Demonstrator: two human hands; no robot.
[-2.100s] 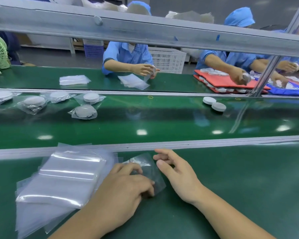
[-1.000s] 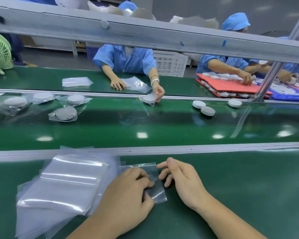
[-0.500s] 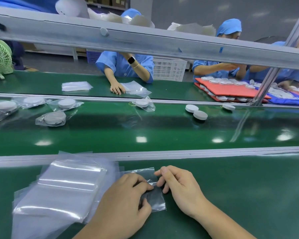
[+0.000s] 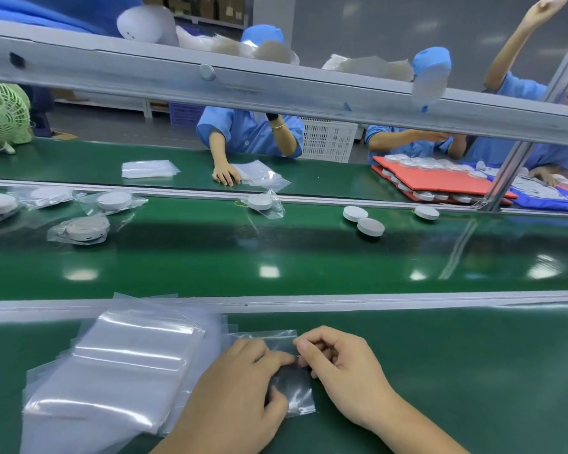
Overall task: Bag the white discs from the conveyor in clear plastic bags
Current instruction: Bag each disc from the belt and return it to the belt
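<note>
Green bench [image 4: 473, 388] bears a bag stack [image 4: 118, 371] and a clear bag [image 4: 296, 393]; the conveyor [image 4: 309, 257], white discs [image 4: 370, 226].

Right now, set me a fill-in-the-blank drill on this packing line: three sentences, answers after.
1. The left hand and right hand both pinch the small clear bag, which lies to the ____ of the pile of spare bags.
2. On the conveyor, the bare white discs, those not in any bag, number ____.
3. The fan at the far left is ____ in colour.

Missing words: right; three; green.
</note>
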